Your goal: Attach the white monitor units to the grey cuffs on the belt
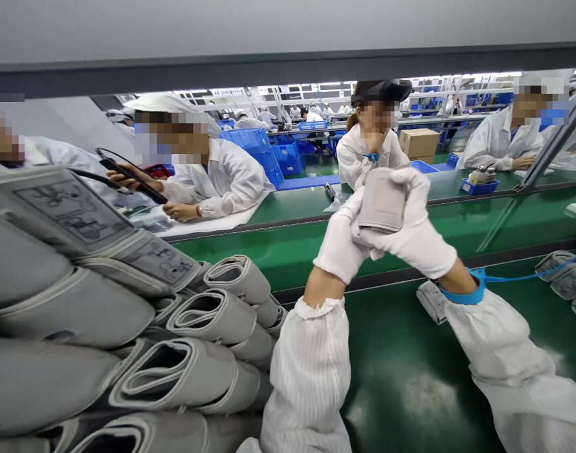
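Note:
Both white-gloved hands are raised above the green bench, closed round a rolled grey fabric cuff (383, 200), which looks like a blood pressure cuff. My left hand (345, 238) grips its lower left side. Round its right edge and underneath wraps my right hand (416, 217), the fingers partly hidden behind it. A blue wrist strap (466, 290) with a cord circles my right wrist. Beyond the right forearm lies another rolled cuff (430, 302) on the green mat (396, 358). Stacked at my left are several rolled grey cuffs (212, 314), some with printed diagrams.
A low green barrier (250, 242) separates my bench from the conveyor. Several more cuffs (571, 275) lie at the far right. Co-workers in white coats (231, 176) sit opposite, one holding a dark device. A small blue bin (479, 186) stands there; a grey shelf (288, 38) hangs overhead.

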